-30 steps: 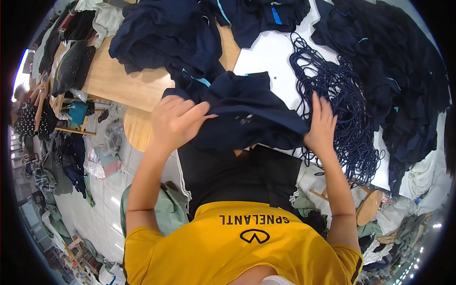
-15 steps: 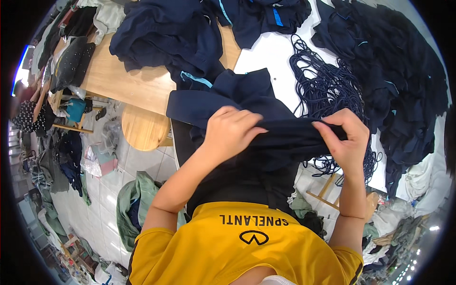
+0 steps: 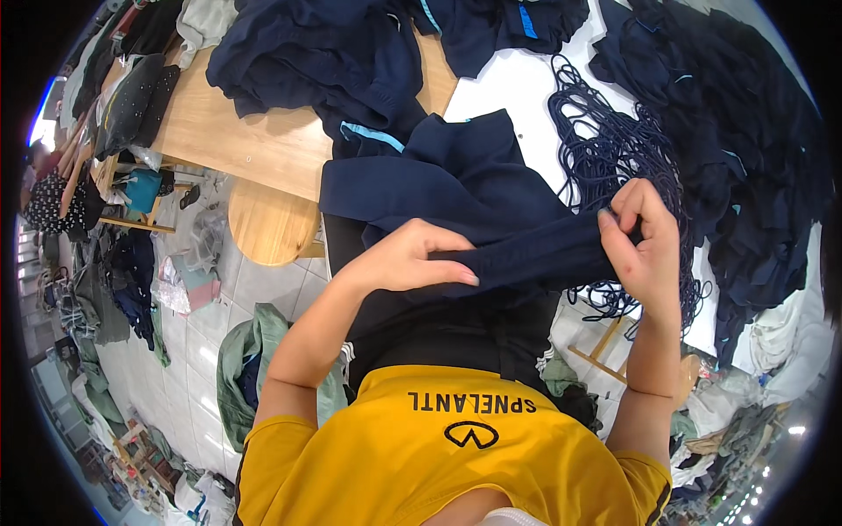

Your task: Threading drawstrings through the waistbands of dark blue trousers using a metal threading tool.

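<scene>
A dark navy garment (image 3: 469,167) lies over the near table edge, and its folded, band-like edge (image 3: 539,254) is drawn out between my hands. My left hand (image 3: 410,256) is closed on the left end of this edge, thumb on top and fingers tucked beneath the cloth. At the right end, my right hand (image 3: 647,250) pinches the edge between thumb and curled fingers. Just beyond the right hand lies a tangled heap of navy cords (image 3: 605,145).
Navy garments with light-blue trim (image 3: 320,57) are heaped at the back, and another dark pile (image 3: 728,158) covers the right side. A wooden tabletop (image 3: 250,145) adjoins a white one (image 3: 509,88). Left are a round stool (image 3: 274,223) and green cloth (image 3: 250,368) on the floor.
The band edge now lies flatter and tilts up toward the right. My left hand has turned and shifted slightly down; my right hand has risen a little.
</scene>
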`<state>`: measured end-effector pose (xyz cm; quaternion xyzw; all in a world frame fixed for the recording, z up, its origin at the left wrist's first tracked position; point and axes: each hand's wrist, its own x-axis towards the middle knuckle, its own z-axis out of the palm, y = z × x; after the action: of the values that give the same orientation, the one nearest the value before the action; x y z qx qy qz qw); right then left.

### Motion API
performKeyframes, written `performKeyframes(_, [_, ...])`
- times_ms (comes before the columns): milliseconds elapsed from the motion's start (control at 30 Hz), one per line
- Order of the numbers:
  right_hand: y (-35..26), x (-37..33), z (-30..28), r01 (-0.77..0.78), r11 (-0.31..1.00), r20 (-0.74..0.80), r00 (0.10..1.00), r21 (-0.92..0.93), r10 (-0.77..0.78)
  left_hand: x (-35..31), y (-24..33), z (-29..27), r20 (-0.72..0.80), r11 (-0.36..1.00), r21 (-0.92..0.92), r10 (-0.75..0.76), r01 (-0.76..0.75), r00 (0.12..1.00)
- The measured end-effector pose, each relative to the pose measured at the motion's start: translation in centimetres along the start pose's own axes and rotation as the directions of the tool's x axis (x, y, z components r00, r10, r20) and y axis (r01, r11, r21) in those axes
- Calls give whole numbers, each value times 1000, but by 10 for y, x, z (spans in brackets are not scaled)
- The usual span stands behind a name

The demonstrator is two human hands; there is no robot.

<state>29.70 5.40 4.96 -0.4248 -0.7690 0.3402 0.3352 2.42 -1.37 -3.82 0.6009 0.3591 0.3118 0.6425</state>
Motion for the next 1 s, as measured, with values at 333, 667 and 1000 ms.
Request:
performKeyframes(333, [-7,-6,44,97,995,198,976,-9,-94,23,-15,38,-189,920,369,212,-131,959])
performKeyframes(667, [97,-52,38,-214,735,64,942,-643,330,-47,39,-56,-335,403,912,618,79,711])
performKeyframes(1000, [-17,9,34,259,960,19,966,-105,-258,39,66,-19,1,161,959,822,-233,569])
